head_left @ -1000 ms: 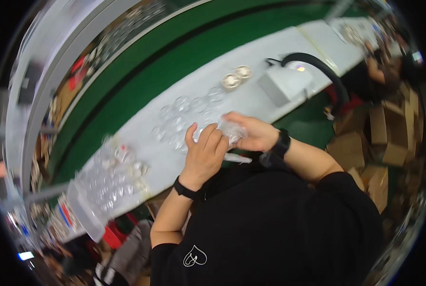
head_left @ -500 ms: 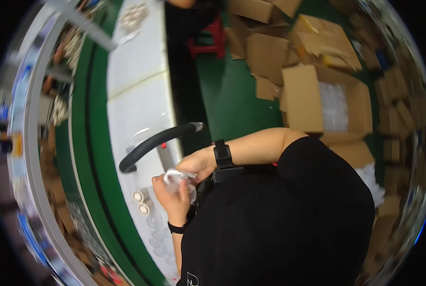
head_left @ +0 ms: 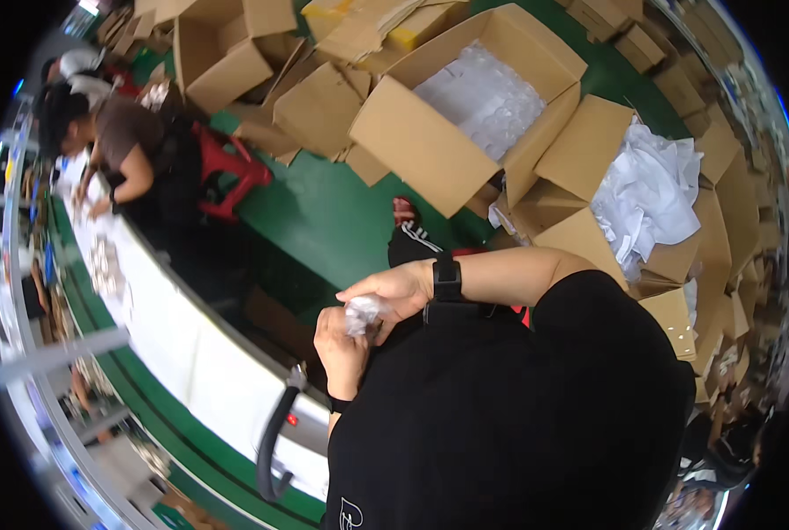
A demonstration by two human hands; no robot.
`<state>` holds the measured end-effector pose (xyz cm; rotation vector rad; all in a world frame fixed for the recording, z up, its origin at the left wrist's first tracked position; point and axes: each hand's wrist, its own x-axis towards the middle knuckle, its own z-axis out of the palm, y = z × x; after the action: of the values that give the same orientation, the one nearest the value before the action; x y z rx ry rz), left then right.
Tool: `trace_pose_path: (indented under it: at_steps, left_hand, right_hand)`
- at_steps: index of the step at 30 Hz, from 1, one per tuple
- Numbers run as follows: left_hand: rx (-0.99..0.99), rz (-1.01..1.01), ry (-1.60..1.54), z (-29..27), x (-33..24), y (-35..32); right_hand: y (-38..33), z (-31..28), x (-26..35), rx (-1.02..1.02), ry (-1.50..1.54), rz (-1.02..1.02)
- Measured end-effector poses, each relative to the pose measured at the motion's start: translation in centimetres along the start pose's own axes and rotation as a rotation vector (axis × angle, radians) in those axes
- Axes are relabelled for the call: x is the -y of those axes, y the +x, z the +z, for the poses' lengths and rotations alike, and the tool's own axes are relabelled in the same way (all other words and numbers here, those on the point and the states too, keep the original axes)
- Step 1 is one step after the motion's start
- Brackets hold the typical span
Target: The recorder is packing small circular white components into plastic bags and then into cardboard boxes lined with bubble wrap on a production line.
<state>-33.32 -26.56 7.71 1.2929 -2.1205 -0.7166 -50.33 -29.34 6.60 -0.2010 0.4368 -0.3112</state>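
Note:
In front of my black-shirted body, both hands are together on a crumpled, see-through whitish piece of plastic [head_left: 364,314], like a small bag or film. My left hand [head_left: 338,346] is closed on its lower left side, the fingers curled round it. From above right, my right hand [head_left: 400,290] grips the other side, its index finger stretched across the top. Whether anything lies inside the plastic is too blurred to tell. A black curved handle [head_left: 275,442] on a metal fitting stands at the bench edge, below left of my hands.
The long white bench [head_left: 174,340] runs along my left, with a pile of small pale parts [head_left: 105,265] on it. Another person [head_left: 129,146] works at its far end, by a red stool [head_left: 227,172]. Open cartons hold clear plastic pieces [head_left: 483,97] and white sheeting [head_left: 646,190].
My view has swung right, away from the bench toward the cartons. Both hands still hold the plastic, which now looks more bunched up. The round pale parts on the bench have left the view.

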Motion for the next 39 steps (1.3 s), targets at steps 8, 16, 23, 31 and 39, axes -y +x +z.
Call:
trace_pose_path:
  at_steps: [8,16,23,31,39]
  left_hand:
    - [0.06,0.074,-0.119,7.4,0.5,21.1]
    - [0.403,0.422,-0.211,16.1,-5.4,36.8]
    - [0.866,1.116,-0.158,24.6,-9.4,40.2]
    - [1.662,1.191,-0.181,28.5,-11.9,35.2]
    - [1.564,0.799,-0.252,32.7,-14.0,36.2]
  right_hand:
    - [-2.4,-12.4,14.1,-0.784,-1.131,-0.845]
    - [-12.4,-10.7,19.7,-0.217,0.542,-0.938]
    - [-12.4,-15.7,14.5,-0.371,0.647,-1.698]
    - [-13.7,-12.8,7.8,-0.602,1.058,-1.779]
    - [-25.1,-21.0,-6.7,-1.447,0.381,-2.145]
